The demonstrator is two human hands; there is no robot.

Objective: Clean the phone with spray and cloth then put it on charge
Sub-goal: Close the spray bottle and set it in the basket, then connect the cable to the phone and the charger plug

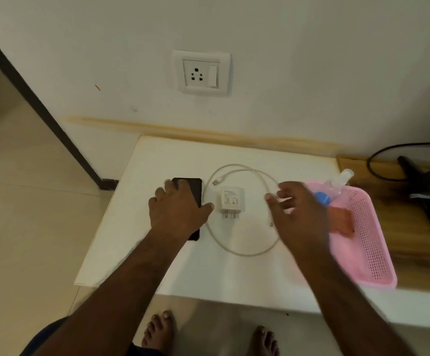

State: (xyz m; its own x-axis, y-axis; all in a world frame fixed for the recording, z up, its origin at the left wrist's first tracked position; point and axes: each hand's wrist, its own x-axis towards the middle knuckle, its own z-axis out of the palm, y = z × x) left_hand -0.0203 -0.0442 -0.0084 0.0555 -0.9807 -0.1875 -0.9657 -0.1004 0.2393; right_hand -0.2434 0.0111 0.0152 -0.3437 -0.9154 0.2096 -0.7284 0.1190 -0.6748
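1. The phone [196, 191] lies flat on the white counter [234, 278], just left of the adapter [232, 201], with most of its dark face hidden under the left hand [178, 209]
2. The left hand's fingers [169, 185] are spread flat over the phone, thumb towards the adapter; they press or rest on it, and I cannot tell whether they grip its edges yet
3. The right hand [298, 214] hovers right of the adapter, fingers [283, 187] loosely apart and holding nothing; it is blurred
4. The phone looks thin, stiff and smooth, probably slippery on glass and apt to crack if dropped; the safest hold is likely by the long side edges, thumb on one and fingers on the other, lifting one edge first since it lies flush
5. The spray [337, 186] rests in the pink basket [373, 242], right of the adapter; it looks like light, clear plastic, best taken round the body
6. The cloth [342, 222] lies in the same basket, soft and limp, so a pinch anywhere will do
7. The cable [234, 249] loops around the adapter, its plug end unattached; the socket [201, 72] sits on the wall above it
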